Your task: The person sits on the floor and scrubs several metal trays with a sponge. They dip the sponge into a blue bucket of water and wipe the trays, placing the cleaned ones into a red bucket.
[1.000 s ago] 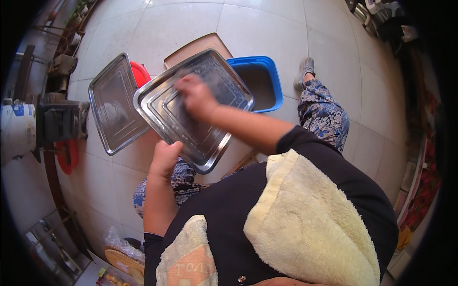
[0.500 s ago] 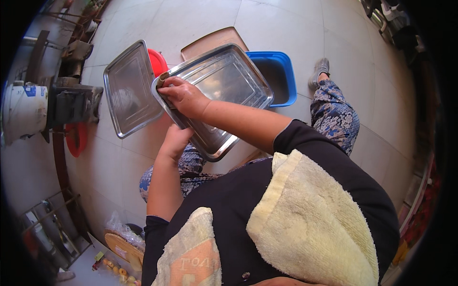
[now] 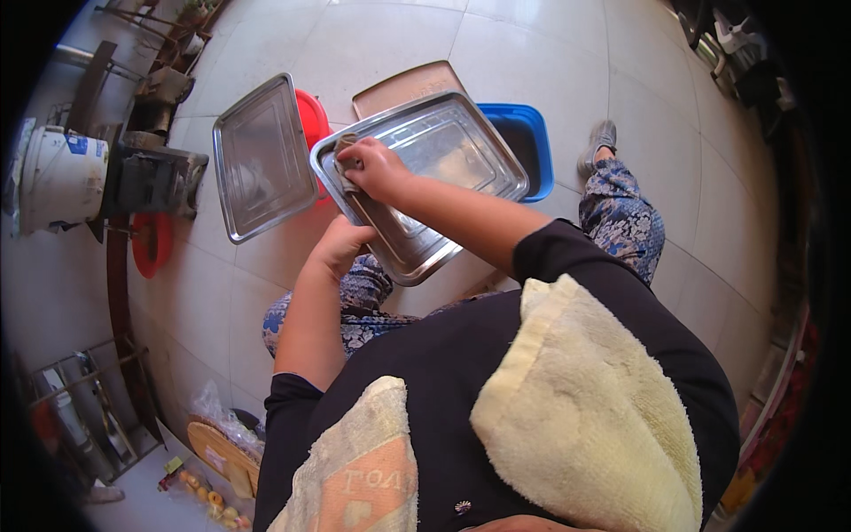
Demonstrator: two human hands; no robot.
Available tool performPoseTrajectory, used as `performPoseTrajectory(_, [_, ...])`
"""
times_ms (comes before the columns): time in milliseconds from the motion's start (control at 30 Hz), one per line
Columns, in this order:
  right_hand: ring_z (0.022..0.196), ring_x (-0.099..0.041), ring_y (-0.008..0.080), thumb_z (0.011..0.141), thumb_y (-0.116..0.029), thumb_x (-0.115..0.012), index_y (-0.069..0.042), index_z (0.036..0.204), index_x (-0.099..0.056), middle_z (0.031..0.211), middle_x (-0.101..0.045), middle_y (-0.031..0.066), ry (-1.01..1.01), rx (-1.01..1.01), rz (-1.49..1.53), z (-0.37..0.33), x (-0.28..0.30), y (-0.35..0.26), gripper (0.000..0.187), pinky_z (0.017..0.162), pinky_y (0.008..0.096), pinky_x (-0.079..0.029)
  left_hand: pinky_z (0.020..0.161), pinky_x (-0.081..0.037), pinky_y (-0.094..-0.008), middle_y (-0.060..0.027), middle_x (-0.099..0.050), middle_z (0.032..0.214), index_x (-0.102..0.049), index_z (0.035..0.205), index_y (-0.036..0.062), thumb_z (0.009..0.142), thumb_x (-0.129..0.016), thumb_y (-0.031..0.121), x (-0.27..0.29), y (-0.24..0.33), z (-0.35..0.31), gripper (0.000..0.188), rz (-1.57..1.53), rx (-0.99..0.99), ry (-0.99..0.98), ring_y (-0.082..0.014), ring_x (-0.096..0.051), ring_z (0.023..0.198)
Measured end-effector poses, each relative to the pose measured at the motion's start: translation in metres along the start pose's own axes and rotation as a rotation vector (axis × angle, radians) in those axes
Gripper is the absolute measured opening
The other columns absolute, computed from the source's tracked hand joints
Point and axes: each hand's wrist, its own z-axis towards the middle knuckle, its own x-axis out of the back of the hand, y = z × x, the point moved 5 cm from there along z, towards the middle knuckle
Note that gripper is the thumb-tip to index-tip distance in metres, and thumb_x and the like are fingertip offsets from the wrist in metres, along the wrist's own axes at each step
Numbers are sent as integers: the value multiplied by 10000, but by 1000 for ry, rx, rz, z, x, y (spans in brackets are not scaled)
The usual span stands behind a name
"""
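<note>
In the head view, the metal tray [image 3: 448,168] is tilted over the floor [image 3: 523,53]. The left hand [image 3: 341,246] is clamped on its near left edge; the right hand's [image 3: 379,170] fingers pinch a drab cloth [image 3: 347,142] against its left end. A second tray [image 3: 261,164] and red tub [image 3: 311,111] sit left of it, a blue tub [image 3: 542,146] right, a pinkish tray [image 3: 403,84] beyond.

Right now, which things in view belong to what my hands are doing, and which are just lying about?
In use:
metal tray, gripped by your left hand
small pad or cloth in your right hand
likely the blue tub and second tray

Apparently lying about:
white bucket
round wooden board
</note>
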Motion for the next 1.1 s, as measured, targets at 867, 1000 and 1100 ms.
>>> performPoseTrajectory(867, [910,-640,209,761,-133,-695,-79,1313,-498,1037,-654,157,264,-381,-332,59,75,100,589,804,323,-521,869,-471,-316,-106,-571,1129,-385,1289,3,707,-548,-37,4,1,1,606,173,-338,204,-209,-579,1005])
performPoseTrajectory(1000, [941,-619,250,763,-6,-612,-118,1193,-607,1002,-622,139,-51,8,22,53,2,5,444,835,335,-500,908,-457,-333,-126,-552,1180,-331,1349,15,708,-576,-16,0,6,3,687,115,-175,138,-228,-551,1089])
performPoseTrajectory(1100, [1019,-571,378,837,-18,-481,-220,1280,-530,1124,-540,177,-195,241,-346,18,-27,-77,489,884,404,-476,908,-458,-341,-122,-558,1178,-313,1361,33,696,-587,-8,23,-3,5,721,387,-450,391,-255,-556,1085])
